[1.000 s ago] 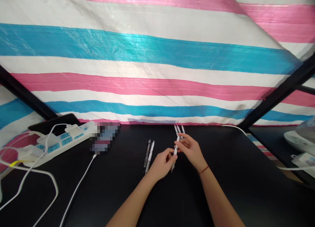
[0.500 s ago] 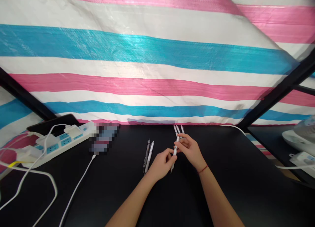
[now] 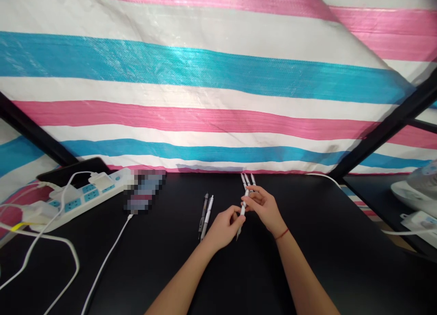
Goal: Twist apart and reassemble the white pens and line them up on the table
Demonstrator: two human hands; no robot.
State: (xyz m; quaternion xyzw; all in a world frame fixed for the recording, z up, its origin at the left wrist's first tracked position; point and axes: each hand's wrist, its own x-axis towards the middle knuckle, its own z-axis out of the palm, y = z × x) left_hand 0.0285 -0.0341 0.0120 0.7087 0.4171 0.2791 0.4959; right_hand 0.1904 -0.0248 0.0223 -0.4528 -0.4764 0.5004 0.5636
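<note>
A white pen (image 3: pixel 243 209) is held between my two hands above the black table (image 3: pixel 164 269), tilted with its grey end toward me. My left hand (image 3: pixel 227 226) pinches its lower part with thumb and fingers. My right hand (image 3: pixel 262 208), with a red string at the wrist, grips the upper part. Just beyond my right hand lie three white pens (image 3: pixel 248 180) side by side, their near ends hidden by the hand. Left of my left hand rest a dark pen (image 3: pixel 203 215) and a white and grey pen (image 3: pixel 207 217), close together.
On the left are a white power strip (image 3: pixel 99 197) with plugs and cables, a black object (image 3: pixel 77 173) behind it, and a blurred-out device (image 3: pixel 145 192) on a white cable (image 3: pixel 111 260). A striped sheet (image 3: pixel 211 124) hangs behind. Another power strip (image 3: pixel 421 224) is at the right.
</note>
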